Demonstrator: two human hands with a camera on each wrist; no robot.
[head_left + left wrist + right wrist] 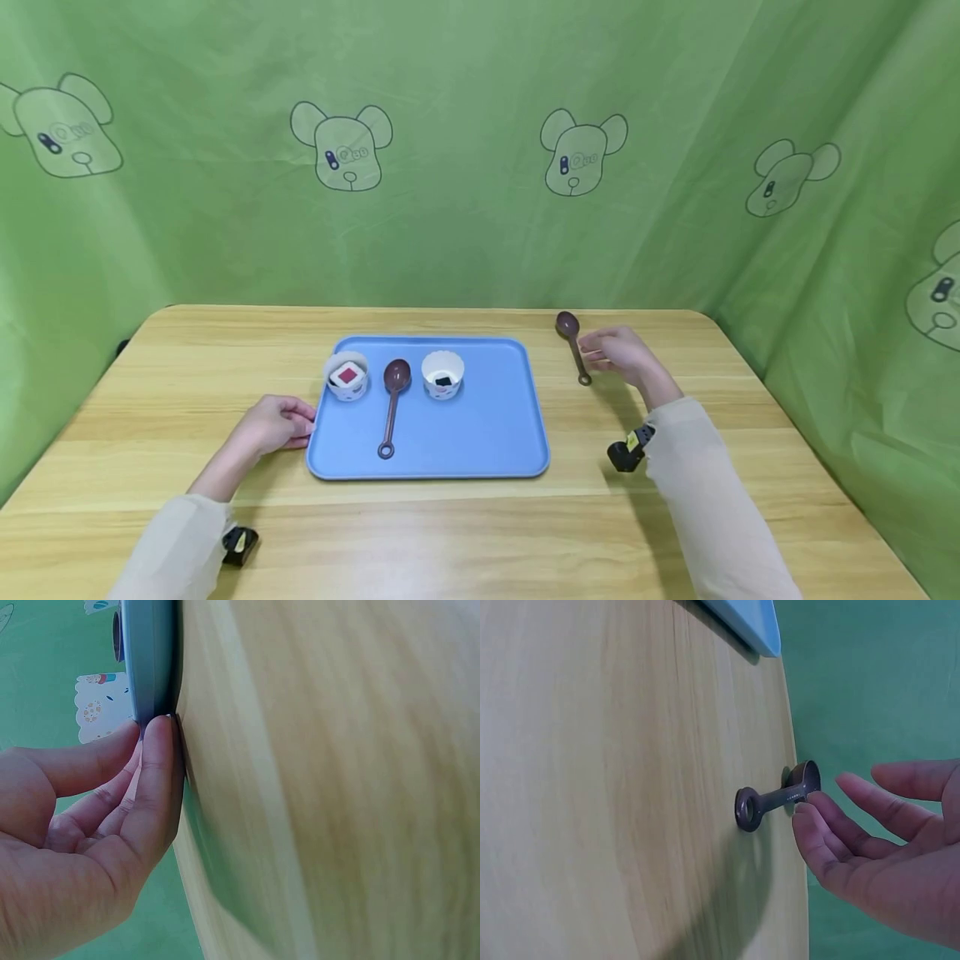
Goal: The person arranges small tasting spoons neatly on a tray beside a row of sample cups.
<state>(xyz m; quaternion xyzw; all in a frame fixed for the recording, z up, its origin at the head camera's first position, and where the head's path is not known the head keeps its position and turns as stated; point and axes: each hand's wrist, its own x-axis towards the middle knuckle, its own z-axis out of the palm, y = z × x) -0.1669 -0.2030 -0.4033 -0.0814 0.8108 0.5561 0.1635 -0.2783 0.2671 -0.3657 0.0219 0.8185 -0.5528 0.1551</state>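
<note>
The left hand [276,423] has its thumb and fingers clamped on the left edge of the blue tray [487,425], which lies on the desk [420,537]. The right hand [618,354] has its fingers parted beside the outer spoon [574,343], right of the tray on the desk; whether a fingertip touches the handle is hard to tell. On the tray, a brown spoon [396,379] lies between the left cup [349,395] and right cup [444,363] (both white, each holding a small piece).
</note>
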